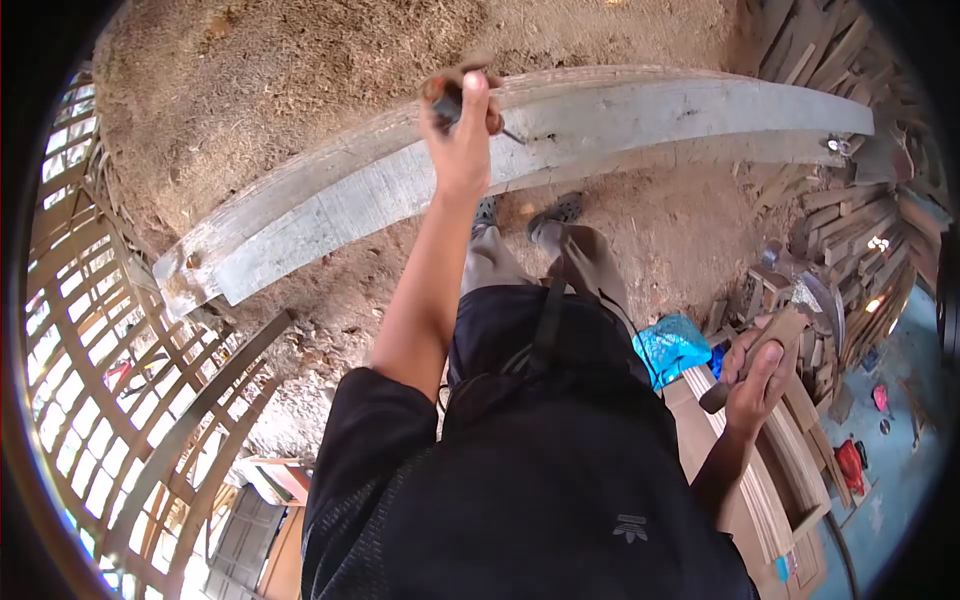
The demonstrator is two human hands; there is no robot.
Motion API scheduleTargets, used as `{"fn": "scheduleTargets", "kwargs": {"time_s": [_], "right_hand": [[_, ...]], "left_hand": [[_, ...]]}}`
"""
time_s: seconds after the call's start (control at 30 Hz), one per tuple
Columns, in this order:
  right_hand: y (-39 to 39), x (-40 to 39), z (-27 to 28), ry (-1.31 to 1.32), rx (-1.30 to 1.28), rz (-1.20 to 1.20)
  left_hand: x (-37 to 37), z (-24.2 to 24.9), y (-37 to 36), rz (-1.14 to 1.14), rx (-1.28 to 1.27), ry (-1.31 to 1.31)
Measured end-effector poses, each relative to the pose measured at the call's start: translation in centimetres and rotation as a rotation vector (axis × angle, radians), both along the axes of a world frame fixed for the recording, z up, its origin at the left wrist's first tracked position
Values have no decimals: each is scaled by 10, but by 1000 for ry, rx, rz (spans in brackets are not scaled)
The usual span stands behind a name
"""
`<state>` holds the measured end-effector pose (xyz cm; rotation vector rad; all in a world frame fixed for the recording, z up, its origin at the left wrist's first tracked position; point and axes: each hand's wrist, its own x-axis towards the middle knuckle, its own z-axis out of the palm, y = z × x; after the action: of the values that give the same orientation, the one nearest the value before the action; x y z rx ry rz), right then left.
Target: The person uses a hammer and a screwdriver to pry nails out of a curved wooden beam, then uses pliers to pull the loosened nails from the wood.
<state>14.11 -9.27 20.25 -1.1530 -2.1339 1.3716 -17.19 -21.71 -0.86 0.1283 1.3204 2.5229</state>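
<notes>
A long plank [620, 115], pale grey on its face, lies across the upper view. Over its middle, my left hand [463, 135] is closed around a dark-handled tool [446, 103]; a thin metal tip points right, close to the plank's surface. Motion blurs the handle and a brown part at the top of this hand, and whether the tip touches the plank is unclear. At the lower right, my right hand [755, 375] grips a brown wooden block [779, 338] with a dark rounded end, held away from the plank.
Wood pieces [850, 215] are piled at the right. A blue plastic bag [673, 350] lies near a wooden frame [765, 470]. My feet [556, 213] stand just below the plank. Slatted lattice [110, 330] runs along the left, and fibrous brown material [280, 90] covers ground beyond the plank.
</notes>
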Motion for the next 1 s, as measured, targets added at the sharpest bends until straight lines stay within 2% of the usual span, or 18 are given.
{"fn": "scheduleTargets", "kwargs": {"time_s": [0.17, 0.37, 0.57, 0.63, 0.73, 1.0], "right_hand": [[-11, 4, 3, -28, -4, -61], [-16, 9, 3, -19, 14, -157], [-17, 16, 1, -43, 3, -199], [-18, 17, 0, -45, -1, -219], [-18, 19, -1, -64, 4, -225], [-17, 21, -2, -68, -11, -229]], "left_hand": [[-11, -8, 19, -107, 4, -21], [-8, -26, 28, -165, 155, -90], [-4, -18, 43, -42, 63, -25], [-3, -17, 46, 10, 70, -87], [-2, -18, 47, 28, 75, -18], [-6, -14, 52, 55, 102, -32]]}}
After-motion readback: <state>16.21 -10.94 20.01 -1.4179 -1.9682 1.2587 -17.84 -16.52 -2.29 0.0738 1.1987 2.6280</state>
